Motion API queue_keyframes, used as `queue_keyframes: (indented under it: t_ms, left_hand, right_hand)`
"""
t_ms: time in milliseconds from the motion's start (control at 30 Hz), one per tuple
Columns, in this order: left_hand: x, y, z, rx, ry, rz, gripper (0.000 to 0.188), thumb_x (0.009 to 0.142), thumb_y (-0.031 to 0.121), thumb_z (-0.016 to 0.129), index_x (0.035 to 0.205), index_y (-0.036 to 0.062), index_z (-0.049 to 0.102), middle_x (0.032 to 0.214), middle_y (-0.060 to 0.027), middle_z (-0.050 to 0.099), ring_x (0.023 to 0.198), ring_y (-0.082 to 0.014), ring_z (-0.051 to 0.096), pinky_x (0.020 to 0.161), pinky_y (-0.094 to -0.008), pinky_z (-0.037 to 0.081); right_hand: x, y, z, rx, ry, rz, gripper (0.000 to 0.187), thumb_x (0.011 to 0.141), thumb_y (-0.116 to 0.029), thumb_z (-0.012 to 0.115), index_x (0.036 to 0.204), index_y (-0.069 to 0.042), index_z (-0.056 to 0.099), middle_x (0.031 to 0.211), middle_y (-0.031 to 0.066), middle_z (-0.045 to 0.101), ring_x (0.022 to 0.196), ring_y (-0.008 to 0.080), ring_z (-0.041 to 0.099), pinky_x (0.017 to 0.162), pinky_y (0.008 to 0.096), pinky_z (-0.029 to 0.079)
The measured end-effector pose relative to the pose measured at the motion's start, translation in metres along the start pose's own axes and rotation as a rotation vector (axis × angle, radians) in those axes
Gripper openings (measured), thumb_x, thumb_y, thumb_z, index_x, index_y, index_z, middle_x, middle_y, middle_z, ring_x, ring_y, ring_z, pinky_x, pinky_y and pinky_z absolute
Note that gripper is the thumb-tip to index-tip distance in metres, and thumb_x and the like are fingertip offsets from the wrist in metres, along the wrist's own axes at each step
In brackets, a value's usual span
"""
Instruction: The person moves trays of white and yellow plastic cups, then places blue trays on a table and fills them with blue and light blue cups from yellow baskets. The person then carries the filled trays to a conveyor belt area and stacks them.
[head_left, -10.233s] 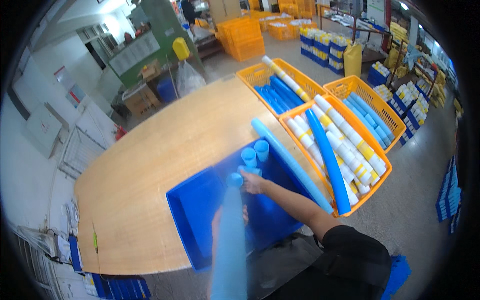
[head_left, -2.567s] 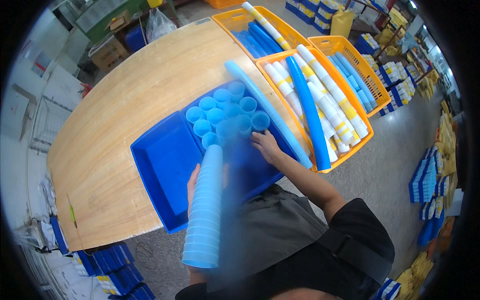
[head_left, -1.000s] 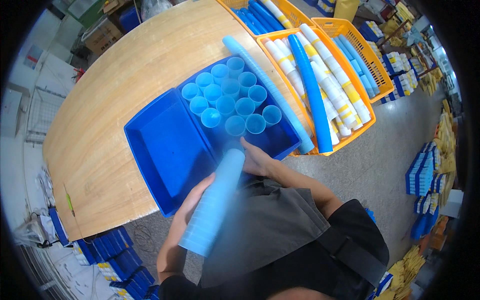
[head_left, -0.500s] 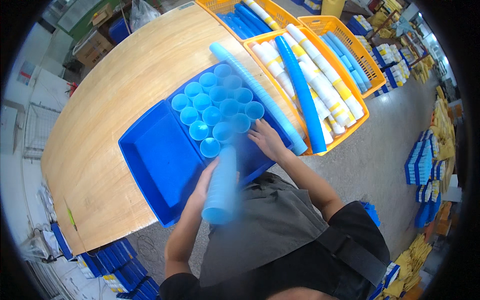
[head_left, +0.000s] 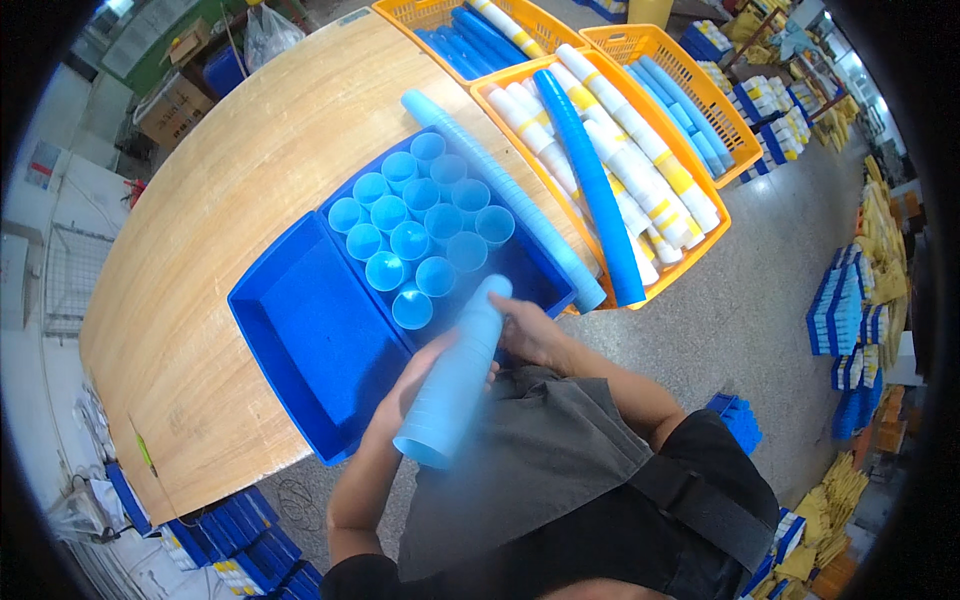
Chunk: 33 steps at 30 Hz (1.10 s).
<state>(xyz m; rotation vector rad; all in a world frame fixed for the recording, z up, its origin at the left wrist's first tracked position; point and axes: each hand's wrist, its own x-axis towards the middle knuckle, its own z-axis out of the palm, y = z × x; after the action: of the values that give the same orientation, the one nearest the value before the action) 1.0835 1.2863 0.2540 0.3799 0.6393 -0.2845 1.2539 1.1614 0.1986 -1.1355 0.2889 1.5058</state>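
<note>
A stack of nested light blue cups slants in front of me, its wide end toward my body and slightly blurred. My left hand is closed around the stack from the left, its fingertips showing on the far side. At the stack's narrow end, my right hand has its fingers closed on the end cup; part of that grip is hidden. Just beyond, several light blue cups stand in rows, mouths up, in a blue tray. A second blue tray adjoins it on the left.
Along the tray's right side lies a long light blue cup stack. An orange crate with white-and-yellow stacks and a dark blue stack stands beyond it. Two more orange crates are behind. The wooden table curves at left.
My right hand has moved from the tray's right-hand cups back toward me, onto the stack's narrow end. My left hand has tilted the stack, its narrow end now farther right.
</note>
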Motion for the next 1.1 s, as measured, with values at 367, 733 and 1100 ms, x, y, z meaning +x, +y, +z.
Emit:
queue_keyframes:
  t_ms: [367, 733, 1100]
  left_hand:
    - [-0.016, 0.001, 0.002, 0.105, 0.086, -0.024, 0.069, 0.101, 0.051, 0.052, 0.139, -0.0069, 0.045, 0.107, -0.0254, 0.066, 0.091, -0.0316, 0.071, 0.077, -0.0433, 0.061]
    - [-0.051, -0.02, -0.034, 0.098, 0.163, 0.072, 0.068, 0.102, 0.049, 0.052, 0.14, -0.007, 0.043, 0.113, -0.0293, 0.063, 0.097, -0.0344, 0.069, 0.08, -0.0448, 0.061]
    - [-0.1, -0.015, -0.038, 0.236, 0.096, 0.287, 0.067, 0.094, 0.043, 0.061, 0.128, -0.0143, 0.051, 0.11, -0.0272, 0.066, 0.092, -0.0322, 0.071, 0.078, -0.0444, 0.061]
  right_hand:
    - [-0.004, 0.016, 0.002, 0.052, -0.202, -0.081, 0.055, 0.102, -0.047, 0.055, 0.133, -0.003, 0.045, 0.124, 0.0146, 0.058, 0.116, 0.0276, 0.058, 0.103, 0.045, 0.045]
    - [-0.004, 0.03, 0.026, 0.122, -0.253, 0.098, 0.06, 0.101, -0.046, 0.057, 0.134, 0.005, 0.05, 0.127, 0.0112, 0.06, 0.121, 0.0246, 0.054, 0.104, 0.0403, 0.043]
    - [-0.023, -0.006, 0.058, 0.093, -0.132, -0.472, 0.057, 0.103, -0.037, 0.055, 0.141, 0.003, 0.042, 0.132, 0.0133, 0.058, 0.122, 0.0253, 0.056, 0.108, 0.0451, 0.041]
